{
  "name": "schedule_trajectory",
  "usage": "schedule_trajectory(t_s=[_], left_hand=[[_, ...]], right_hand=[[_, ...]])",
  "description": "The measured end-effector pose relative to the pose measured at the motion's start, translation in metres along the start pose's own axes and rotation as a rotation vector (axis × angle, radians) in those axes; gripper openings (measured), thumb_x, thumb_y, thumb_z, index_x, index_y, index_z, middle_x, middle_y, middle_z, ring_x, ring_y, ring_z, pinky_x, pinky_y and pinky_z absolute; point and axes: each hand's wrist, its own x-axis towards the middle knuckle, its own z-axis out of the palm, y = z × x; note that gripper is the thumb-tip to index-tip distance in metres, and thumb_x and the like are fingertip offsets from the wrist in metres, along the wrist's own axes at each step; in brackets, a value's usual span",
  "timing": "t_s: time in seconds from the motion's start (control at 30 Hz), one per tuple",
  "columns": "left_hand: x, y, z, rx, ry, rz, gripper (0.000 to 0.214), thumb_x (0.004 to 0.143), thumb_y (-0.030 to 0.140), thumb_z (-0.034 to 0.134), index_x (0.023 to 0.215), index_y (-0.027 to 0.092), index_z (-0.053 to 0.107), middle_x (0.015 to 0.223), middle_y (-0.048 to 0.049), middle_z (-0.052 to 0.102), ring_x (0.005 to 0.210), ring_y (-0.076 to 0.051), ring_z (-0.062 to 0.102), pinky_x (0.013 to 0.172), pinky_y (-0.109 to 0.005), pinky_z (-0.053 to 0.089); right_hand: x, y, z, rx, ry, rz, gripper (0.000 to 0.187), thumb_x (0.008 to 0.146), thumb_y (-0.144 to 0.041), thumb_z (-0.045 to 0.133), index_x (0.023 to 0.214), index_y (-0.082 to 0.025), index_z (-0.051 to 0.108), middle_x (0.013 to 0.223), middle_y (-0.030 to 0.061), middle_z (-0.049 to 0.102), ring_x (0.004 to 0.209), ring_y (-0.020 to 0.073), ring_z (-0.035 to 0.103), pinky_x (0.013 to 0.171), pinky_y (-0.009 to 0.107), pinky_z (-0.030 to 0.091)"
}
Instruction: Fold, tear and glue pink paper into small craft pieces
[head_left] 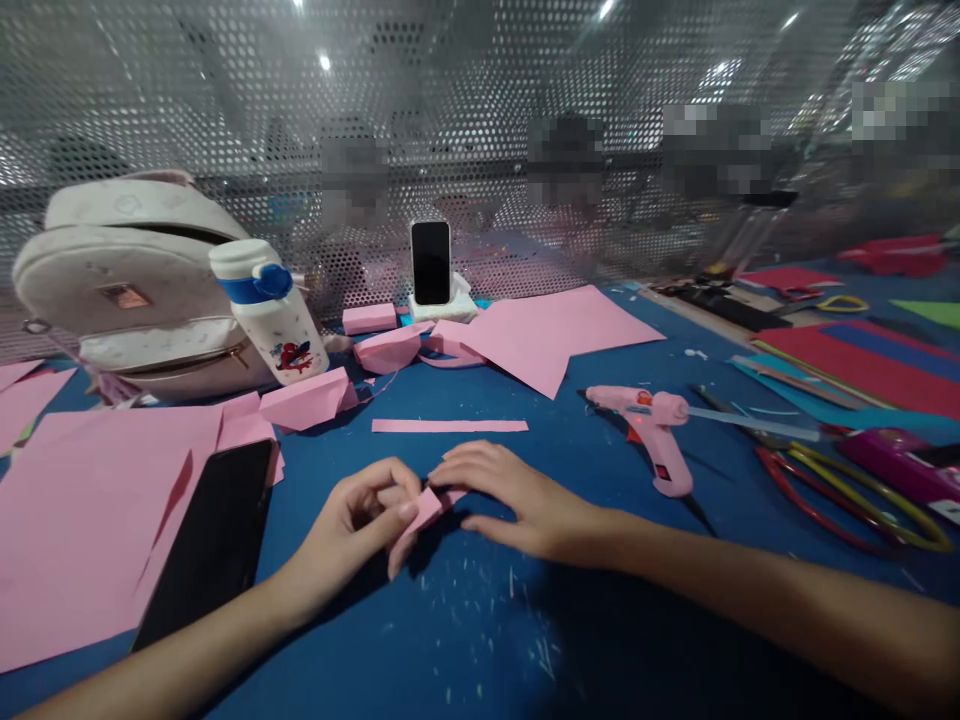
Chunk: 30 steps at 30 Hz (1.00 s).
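Between thumb and fingers, my left hand [375,518] pinches a small folded piece of pink paper [426,508] just above the blue table. My right hand [510,495] reaches over the paper's far end, its fingers stretched out and its thumb apart. The fingertips seem to touch the paper, though the contact is partly hidden. A flat pink paper strip [450,426] lies just beyond both hands. To the right rests a pink hot glue gun [652,425] with a clear glue stick in its back.
Left are pink sheets [82,500], a black phone [214,540], a bottle [274,315] and a backpack [150,290]. Folded pink pieces [311,400] and a propped phone [431,263] sit behind. Scissors [832,500] and coloured paper [862,360] lie right, before a perforated metal screen [480,130].
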Motion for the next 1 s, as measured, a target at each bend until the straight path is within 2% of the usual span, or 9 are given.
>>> schedule_trajectory(t_s=[0.1,0.23,0.33,0.63,0.87,1.0], left_hand=[[-0.0023,0.0033,0.0039,0.091,-0.029,-0.038,0.022,0.097,0.038,0.059,0.092,0.016,0.056,0.052,0.0086,0.046,0.042,-0.004,0.038,0.046,-0.016,0.029],[-0.0016,0.0051,0.0063,0.245,-0.004,-0.053,0.021,0.098,0.037,0.055,0.101,0.017,0.058,0.056,0.0104,0.035,0.046,-0.005,0.031,0.046,-0.017,0.024],[0.0001,0.0043,0.0053,0.349,0.052,-0.049,0.02,0.099,0.036,0.051,0.101,0.018,0.059,0.058,0.0096,0.034,0.049,-0.006,0.031,0.049,-0.019,0.024],[-0.0007,0.0062,0.0073,0.538,0.084,-0.021,0.02,0.099,0.035,0.048,0.1,0.019,0.06,0.067,0.0054,0.047,0.051,-0.007,0.037,0.048,-0.019,0.027],[0.0015,0.0064,0.0096,0.489,0.068,-0.034,0.026,0.099,0.04,0.048,0.102,0.017,0.059,0.057,0.007,0.047,0.046,-0.007,0.04,0.046,-0.018,0.029],[0.0007,0.0081,0.0109,0.476,0.057,-0.041,0.028,0.099,0.042,0.048,0.104,0.017,0.059,0.059,0.005,0.052,0.048,-0.008,0.044,0.049,-0.019,0.032]], right_hand=[[-0.0009,-0.0018,0.0001,-0.074,-0.061,-0.002,0.04,0.089,-0.017,0.066,0.127,-0.021,0.057,0.13,0.0079,0.06,0.125,0.0241,0.046,0.106,0.044,0.036],[-0.0009,-0.0018,0.0003,-0.152,0.058,0.158,0.015,0.09,-0.018,0.065,0.105,-0.019,0.063,0.107,0.0063,0.06,0.105,0.0227,0.051,0.092,0.038,0.043],[0.0001,-0.0008,0.0008,-0.209,0.075,0.207,0.005,0.09,-0.021,0.065,0.092,-0.018,0.061,0.096,0.0049,0.058,0.096,0.0224,0.049,0.084,0.036,0.042],[0.0005,-0.0066,-0.0007,-0.089,0.102,0.162,0.007,0.093,-0.017,0.058,0.086,-0.018,0.057,0.092,0.004,0.057,0.094,0.0205,0.05,0.084,0.034,0.042],[0.0022,-0.0062,-0.0019,-0.017,0.113,0.132,0.008,0.097,-0.023,0.055,0.091,-0.018,0.058,0.095,0.0048,0.059,0.096,0.0203,0.051,0.088,0.035,0.043],[0.0024,-0.0056,-0.002,0.009,0.12,0.117,0.013,0.099,-0.026,0.051,0.091,-0.019,0.059,0.095,0.004,0.06,0.096,0.019,0.052,0.089,0.035,0.044]])
